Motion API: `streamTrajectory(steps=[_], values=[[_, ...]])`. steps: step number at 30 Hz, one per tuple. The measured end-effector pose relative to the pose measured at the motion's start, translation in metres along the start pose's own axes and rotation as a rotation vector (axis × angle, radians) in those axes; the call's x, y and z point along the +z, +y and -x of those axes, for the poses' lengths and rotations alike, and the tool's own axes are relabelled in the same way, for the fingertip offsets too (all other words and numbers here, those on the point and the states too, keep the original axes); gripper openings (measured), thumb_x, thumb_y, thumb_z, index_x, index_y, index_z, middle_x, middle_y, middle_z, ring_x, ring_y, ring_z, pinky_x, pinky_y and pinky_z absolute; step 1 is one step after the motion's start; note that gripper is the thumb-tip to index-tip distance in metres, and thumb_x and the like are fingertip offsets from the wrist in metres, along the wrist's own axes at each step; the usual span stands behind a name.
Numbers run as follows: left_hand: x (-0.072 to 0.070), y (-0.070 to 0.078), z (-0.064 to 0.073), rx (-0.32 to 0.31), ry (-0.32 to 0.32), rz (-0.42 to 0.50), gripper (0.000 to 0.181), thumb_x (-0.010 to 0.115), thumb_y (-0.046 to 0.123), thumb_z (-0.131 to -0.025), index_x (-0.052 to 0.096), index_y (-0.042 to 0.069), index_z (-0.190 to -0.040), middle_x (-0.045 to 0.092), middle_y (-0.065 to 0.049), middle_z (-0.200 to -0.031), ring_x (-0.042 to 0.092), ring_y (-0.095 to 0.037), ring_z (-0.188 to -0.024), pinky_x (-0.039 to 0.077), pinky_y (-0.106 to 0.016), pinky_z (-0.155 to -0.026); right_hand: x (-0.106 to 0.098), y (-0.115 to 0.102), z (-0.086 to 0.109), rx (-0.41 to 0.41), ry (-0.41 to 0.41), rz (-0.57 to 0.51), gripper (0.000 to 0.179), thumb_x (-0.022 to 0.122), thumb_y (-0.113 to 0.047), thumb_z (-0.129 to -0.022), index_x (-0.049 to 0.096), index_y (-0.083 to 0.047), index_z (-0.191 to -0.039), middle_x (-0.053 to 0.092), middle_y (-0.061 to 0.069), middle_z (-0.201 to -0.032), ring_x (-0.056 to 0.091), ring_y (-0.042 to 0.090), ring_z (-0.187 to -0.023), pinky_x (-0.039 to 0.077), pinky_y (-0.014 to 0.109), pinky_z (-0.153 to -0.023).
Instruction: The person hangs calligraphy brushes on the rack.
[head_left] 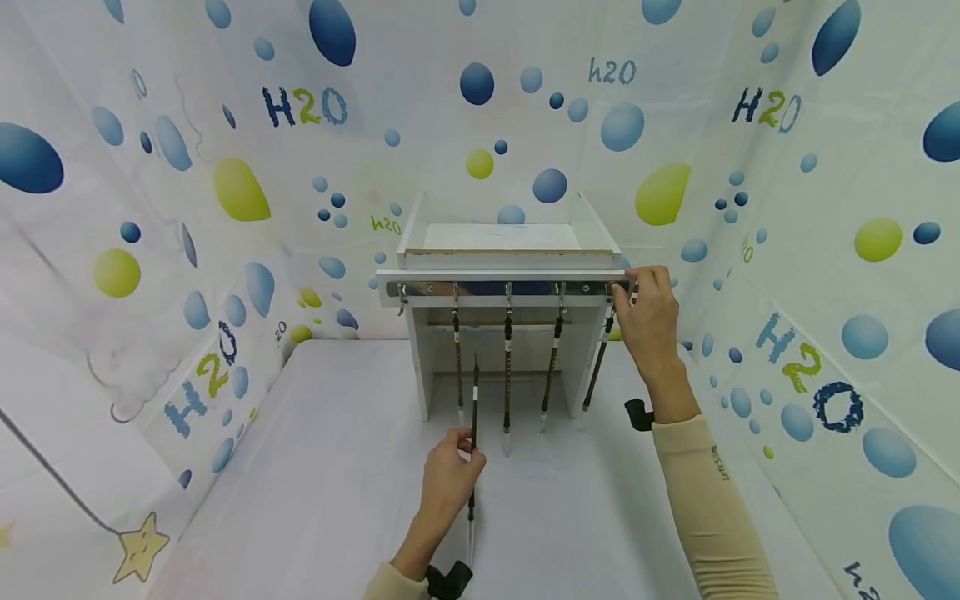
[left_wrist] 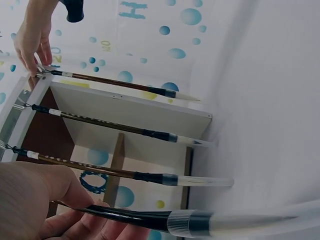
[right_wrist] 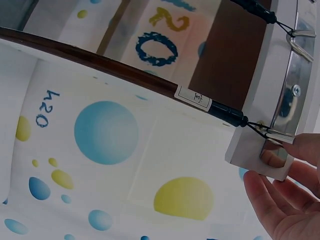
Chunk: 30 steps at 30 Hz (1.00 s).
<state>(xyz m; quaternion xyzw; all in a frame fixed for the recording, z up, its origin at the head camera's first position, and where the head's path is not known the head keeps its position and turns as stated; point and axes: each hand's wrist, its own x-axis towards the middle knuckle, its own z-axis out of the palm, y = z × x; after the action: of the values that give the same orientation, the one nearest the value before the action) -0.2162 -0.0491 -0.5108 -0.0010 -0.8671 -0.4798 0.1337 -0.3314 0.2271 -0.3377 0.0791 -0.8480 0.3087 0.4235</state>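
Note:
My left hand point(head_left: 450, 473) pinches a dark calligraphy brush point(head_left: 474, 400) between thumb and fingers, in front of a white shelf rack point(head_left: 420, 367). The held brush stands upright in the head view; its pale bristles sit in a clear sleeve point(left_wrist: 260, 222). At the right end of the rack's hook rail point(head_left: 390, 287), my right hand point(head_left: 651, 321) grips the rail's end. Its thumb touches a metal hook point(right_wrist: 280, 136) where a brown brush point(right_wrist: 125, 72) with a white label hangs by a black cord loop.
Several other brushes, among them a patterned one point(head_left: 507, 367), hang from hooks along the rail. The leftmost hook point(head_left: 402, 293) bears no brush. A white tray-like top point(head_left: 510, 237) sits behind the rail. The white cloth point(head_left: 315, 467) and bubble-printed wall sheets surround the rack.

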Motion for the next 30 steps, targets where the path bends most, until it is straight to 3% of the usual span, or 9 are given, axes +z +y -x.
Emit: streamTrajectory(steps=[6, 19, 25, 30], values=[[-0.008, 0.010, 0.002, 0.038, 0.023, 0.006, 0.031, 0.064, 0.007, -0.085, 0.067, 0.002, -0.115, 0.072, -0.007, -0.092, 0.064, -0.008, -0.068, 0.048, -0.020, -0.052, 0.000, 0.000, 0.000, 0.001, -0.001, -0.003, 0.028, 0.065, -0.006, -0.095, 0.061, 0.011, -0.117, 0.055, 0.026, -0.117, 0.066, 0.042, -0.102, 0.059, 0.048, -0.087], [-0.031, 0.027, 0.005, 0.078, 0.111, 0.034, 0.030, 0.066, 0.006, -0.086, 0.067, 0.002, -0.116, 0.072, -0.007, -0.095, 0.065, -0.010, -0.073, 0.050, -0.019, -0.057, -0.001, 0.000, 0.000, 0.013, -0.017, -0.009, 0.028, 0.065, -0.006, -0.095, 0.061, 0.010, -0.118, 0.055, 0.025, -0.119, 0.065, 0.040, -0.103, 0.058, 0.048, -0.088], [-0.041, 0.027, 0.002, 0.116, 0.169, 0.036, 0.030, 0.066, 0.004, -0.087, 0.066, 0.001, -0.116, 0.072, -0.009, -0.094, 0.066, -0.013, -0.073, 0.051, -0.019, -0.057, -0.001, 0.000, 0.000, 0.021, -0.022, -0.004, 0.029, 0.065, -0.007, -0.096, 0.060, 0.010, -0.119, 0.054, 0.025, -0.120, 0.065, 0.040, -0.104, 0.058, 0.048, -0.088], [-0.050, 0.023, -0.004, 0.112, 0.205, 0.019, 0.029, 0.065, 0.005, -0.088, 0.066, 0.001, -0.116, 0.072, -0.008, -0.094, 0.068, -0.014, -0.074, 0.050, -0.019, -0.057, -0.001, 0.000, 0.000, 0.017, -0.023, -0.014, 0.030, 0.065, -0.007, -0.096, 0.060, 0.010, -0.119, 0.054, 0.025, -0.120, 0.065, 0.040, -0.103, 0.058, 0.048, -0.088]])
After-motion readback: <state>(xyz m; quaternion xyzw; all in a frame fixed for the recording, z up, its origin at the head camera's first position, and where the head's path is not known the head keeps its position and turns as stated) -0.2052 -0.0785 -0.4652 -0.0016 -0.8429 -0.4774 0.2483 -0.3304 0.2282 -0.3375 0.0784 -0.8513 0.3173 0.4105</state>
